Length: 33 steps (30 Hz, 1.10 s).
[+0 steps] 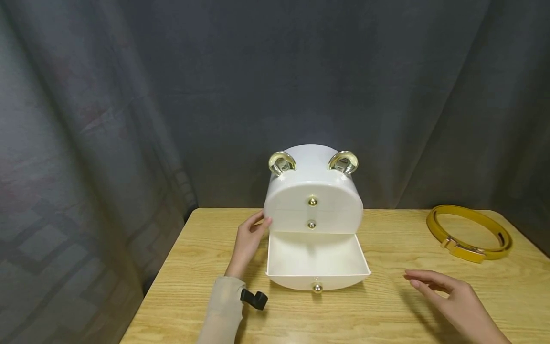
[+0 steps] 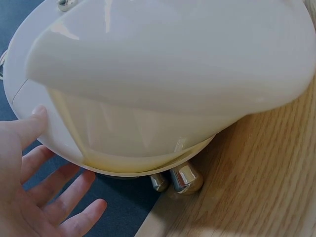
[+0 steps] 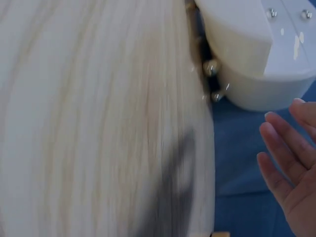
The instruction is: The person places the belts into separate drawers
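In the head view, your left hand (image 1: 250, 236) rests against the left side of the white, glossy, round-topped plastic box with 2 gold ears (image 1: 313, 213), which stands mid-table toward the far edge of the pale wooden table (image 1: 185, 286). Its white, shallow, curved-bottomed plastic drawer (image 1: 318, 255) juts out on the near side at the bottom, inner floor showing, with 1 round gold knob (image 1: 317, 288) on its front; 2 more knobs sit on the flush front above. Your right hand (image 1: 457, 296) hovers at the near right, well apart from the box, holding nothing, its thumb and fingers slightly apart. Far right lies the coiled mustard-yellow belt with a gold buckle (image 1: 468, 253), untouched. I judge the drawer's opening done, with its closing not yet done; the belt lies outside it, and the upper front looks closed. In the left wrist view, your left thumb touches the box's white surface while the other fingers spread loosely beside it, steadying it, I judge, rather than clamping it. In the right wrist view, your right fingers are relaxed and parted, with nothing between them.
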{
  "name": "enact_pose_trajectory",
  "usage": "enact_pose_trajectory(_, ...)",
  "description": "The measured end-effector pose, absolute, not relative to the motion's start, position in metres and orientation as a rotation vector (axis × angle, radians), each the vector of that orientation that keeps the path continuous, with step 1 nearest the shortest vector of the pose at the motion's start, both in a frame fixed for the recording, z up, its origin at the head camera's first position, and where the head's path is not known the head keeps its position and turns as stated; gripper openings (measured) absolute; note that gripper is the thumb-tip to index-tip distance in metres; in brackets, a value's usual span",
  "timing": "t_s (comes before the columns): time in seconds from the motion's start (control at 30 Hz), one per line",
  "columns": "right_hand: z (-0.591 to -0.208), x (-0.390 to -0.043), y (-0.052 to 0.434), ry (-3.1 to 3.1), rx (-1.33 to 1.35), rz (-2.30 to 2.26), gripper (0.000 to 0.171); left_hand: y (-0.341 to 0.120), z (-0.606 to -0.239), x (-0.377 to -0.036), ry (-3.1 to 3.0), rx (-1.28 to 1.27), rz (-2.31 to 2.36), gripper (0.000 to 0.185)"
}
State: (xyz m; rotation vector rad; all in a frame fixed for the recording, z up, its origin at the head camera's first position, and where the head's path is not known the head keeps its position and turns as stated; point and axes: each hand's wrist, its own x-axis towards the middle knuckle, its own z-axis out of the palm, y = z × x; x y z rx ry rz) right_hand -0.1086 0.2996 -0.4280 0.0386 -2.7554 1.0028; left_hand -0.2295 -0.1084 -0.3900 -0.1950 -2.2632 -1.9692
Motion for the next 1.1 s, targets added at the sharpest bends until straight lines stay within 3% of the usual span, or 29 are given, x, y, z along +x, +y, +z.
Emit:
enact_pose_trajectory(0.87, -0.439, -0.141, 0.401, -2.571, -0.013, 0.985, 0.03, -0.109, -0.39, -0.23, -2.278, -0.178, -1.962, 0.044)
enact_pose_trajectory(1.1, -0.438, -0.154, 0.414, -2.628, -0.114, 0.895, 0.042, -0.109, -0.39, -0.23, -2.275, -0.171, -1.964, 0.044)
